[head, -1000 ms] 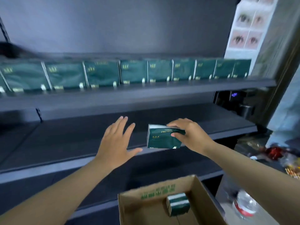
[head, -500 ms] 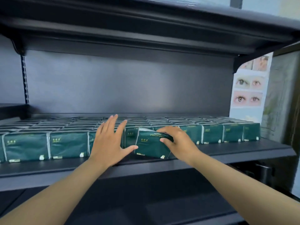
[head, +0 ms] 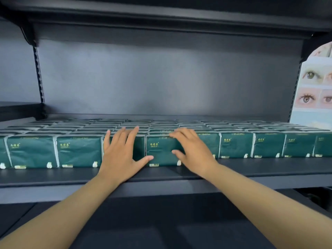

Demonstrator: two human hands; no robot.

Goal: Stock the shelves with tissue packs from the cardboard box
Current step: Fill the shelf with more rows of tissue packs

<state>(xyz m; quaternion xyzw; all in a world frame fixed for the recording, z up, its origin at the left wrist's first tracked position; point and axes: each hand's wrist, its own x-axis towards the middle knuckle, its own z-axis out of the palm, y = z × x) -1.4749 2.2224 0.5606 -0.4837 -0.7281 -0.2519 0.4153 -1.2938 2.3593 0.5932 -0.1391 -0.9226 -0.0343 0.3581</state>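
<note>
The person's left hand [head: 120, 155] lay flat against the front face of a dark green tissue pack [head: 139, 150] in the front row on the shelf [head: 251, 169], fingers straight and spread, thumb stretched out to the right along the pack's lower edge; it held nothing. Just to its right, the right hand [head: 194, 151] rested on the neighbouring tissue pack beside it [head: 159, 151], fingers bent over that pack's top front edge and the thumb pressed on its green face, so this grip was lightly closed round the pack, which stood upright in the row, touching the packs on both sides.

The shelf carried rows of the same green packs [head: 79, 151], standing upright side by side from the left of the left hand to far right of the right hand, with further rows packed behind them back toward the grey rear panel [head: 161, 81]. Above the hands ran the underside of an upper shelf [head: 161, 20]. Far to the right of the right hand stood a poster of eyes [head: 312, 87]. Below the forearms a dark lower shelf [head: 161, 221] showed.
</note>
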